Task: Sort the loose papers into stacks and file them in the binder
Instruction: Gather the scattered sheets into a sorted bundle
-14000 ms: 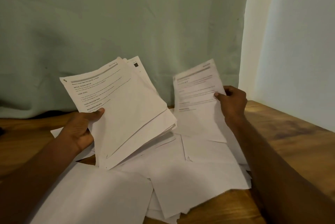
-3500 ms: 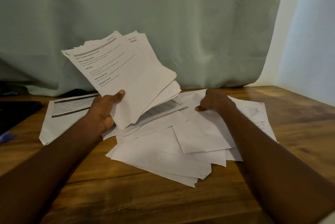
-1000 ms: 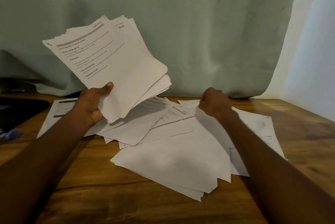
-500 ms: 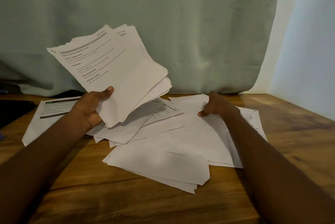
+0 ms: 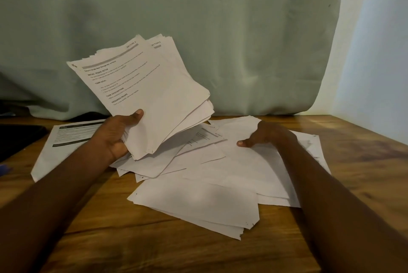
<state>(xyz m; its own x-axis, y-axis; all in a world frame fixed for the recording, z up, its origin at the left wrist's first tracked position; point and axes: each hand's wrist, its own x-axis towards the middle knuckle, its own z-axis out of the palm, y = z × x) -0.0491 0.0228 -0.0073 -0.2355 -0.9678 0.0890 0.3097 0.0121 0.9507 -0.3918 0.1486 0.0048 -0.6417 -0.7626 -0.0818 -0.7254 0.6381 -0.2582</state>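
Left hand (image 5: 114, 135) grips a sheaf (image 5: 150, 96), long axis toward 11 o'clock; right hand (image 5: 268, 135) pinches a sheet (image 5: 247, 162) on the wooden table (image 5: 353, 162), curtain (image 5: 198, 18) behind.

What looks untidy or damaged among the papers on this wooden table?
The loose papers lie fanned at different angles rather than squared, some face down. The lowest sheet's near corner looks ragged. The stack in the left hand is uneven, with staggered edges. No binder can be made out.
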